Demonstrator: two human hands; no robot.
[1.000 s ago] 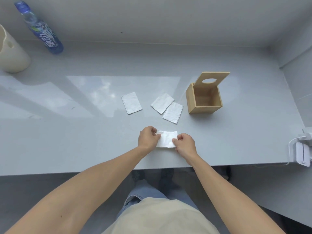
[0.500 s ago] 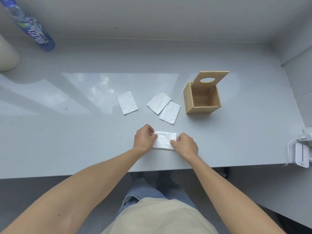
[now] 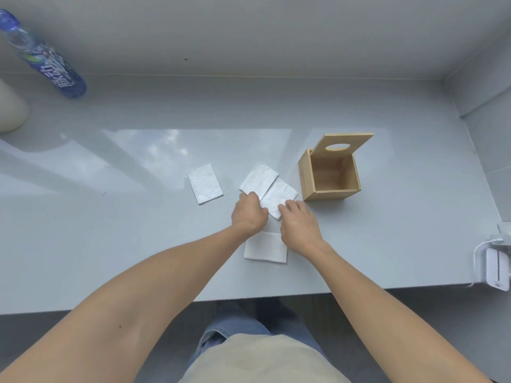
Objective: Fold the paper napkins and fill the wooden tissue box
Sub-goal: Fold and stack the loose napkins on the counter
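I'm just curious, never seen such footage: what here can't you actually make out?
- Cream-coloured container, head view: cut off by the left edge.
- Blue plastic bottle: its label print is too small to read.
- Near corners of two white folded napkins: covered by the left hand and right hand, so any grip is unclear.

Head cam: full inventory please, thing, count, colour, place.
napkins: four, white; one alone left of centre, two overlapping near the box, one smoother at the near edge, partly under the arms
box: one, light wood, right of the napkins, lid tilted open, nothing visible inside
bottle: one, blue, far left by the wall
container: one, cream, far left edge, cut off
device: one, white with cable, right edge of the table
table: one, pale grey, glossy
left hand: on the overlapping napkins
right hand: fingertips on the nearer overlapping napkin
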